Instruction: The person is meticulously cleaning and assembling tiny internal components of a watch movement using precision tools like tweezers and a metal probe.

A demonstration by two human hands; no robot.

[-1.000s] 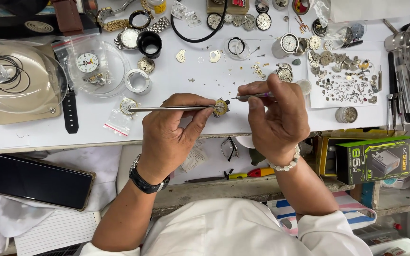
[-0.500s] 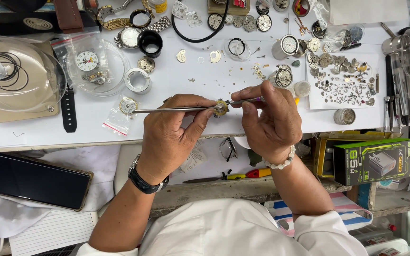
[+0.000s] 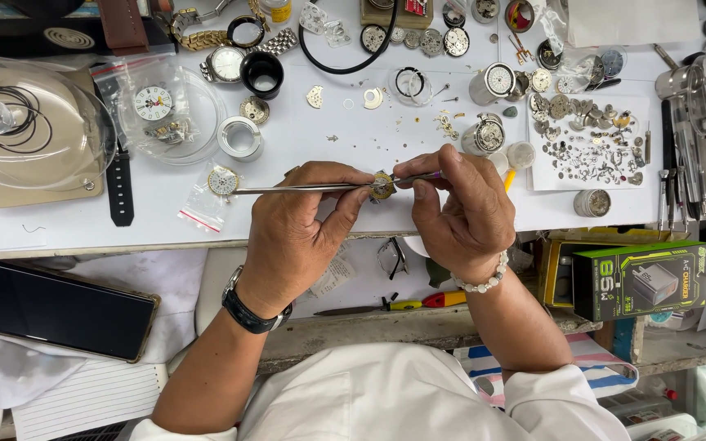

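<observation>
Head view, near to far: left hand pinching small brass watch movement at bench edge, also gripping long steel tweezers. Right hand closed on thin purple-tipped tool, tip at movement. Probably light, rigid, fragile, slippery; best held by rim only. One movement held, one tweezers, two hands. Farther: one black strap, one paper sheet strewn with uncounted loose parts.

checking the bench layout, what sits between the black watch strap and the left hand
In the head view, a small clear bag with a watch dial lies between the black watch strap and the left hand; the tweezers reach over it.
</observation>
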